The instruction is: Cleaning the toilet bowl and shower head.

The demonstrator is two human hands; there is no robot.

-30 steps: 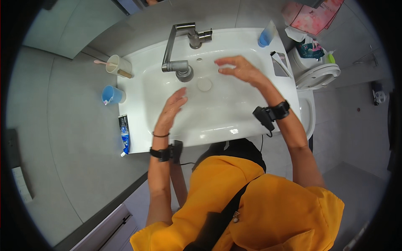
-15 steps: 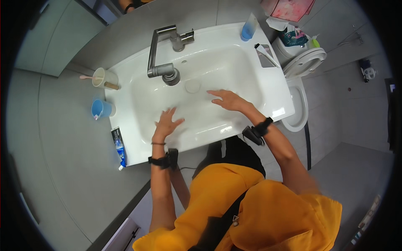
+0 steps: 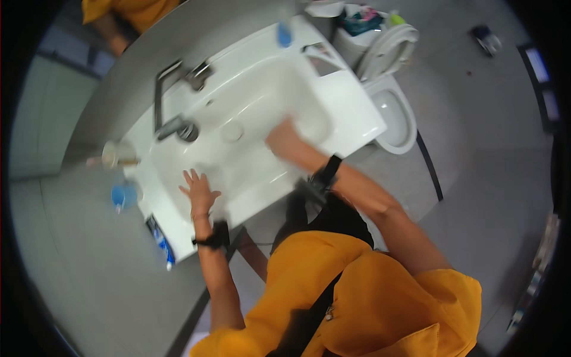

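Note:
Both of my hands are over a white washbasin (image 3: 351, 110), which holds no visible water. My left hand (image 3: 201, 195) is open above the near left part of the bowl, fingers spread and nothing in them. On the right side of the bowl is my right hand (image 3: 285, 141), smeared by motion so that its fingers cannot be made out. A round white drain cover (image 3: 232, 131) lies between and beyond the hands. The angular grey faucet (image 3: 172, 127) rises from the far left rim, its spout end over the bowl. Neither hand touches it.
Along the left side are a cream cup (image 3: 112, 154), a blue cup (image 3: 123, 195) and a toothpaste tube (image 3: 159, 241). A blue-bottomed tube (image 3: 284, 34) and a white-handled item (image 3: 321, 55) stand or lie on the far right rim. Beyond the right edge is a toilet (image 3: 394, 122) with its lid up.
My view has turned, so the basin appears tilted and farther left. My right hand has swung closer to me and blurred. The left hand stays spread over the bowl.

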